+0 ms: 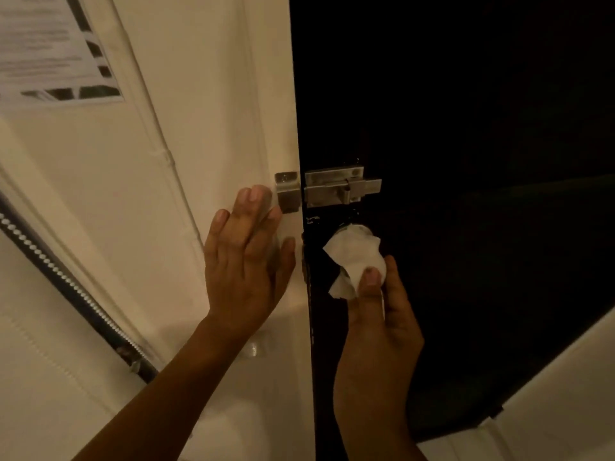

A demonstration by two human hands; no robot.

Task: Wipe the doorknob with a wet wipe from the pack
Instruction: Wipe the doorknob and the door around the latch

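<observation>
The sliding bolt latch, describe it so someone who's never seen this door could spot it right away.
Find the dark door on the right, then its left edge. The sliding bolt latch is the flat silver metal plate there, just above the wet wipe over the knob. Unlike the small keeper on the cream frame, it has a bolt.

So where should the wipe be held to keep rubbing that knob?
Probably by its bunched lower tail, from below, as the right hand does now. The wet wipe drapes over the doorknob, so gripping the loose end leaves the upper part free against the metal.
</observation>
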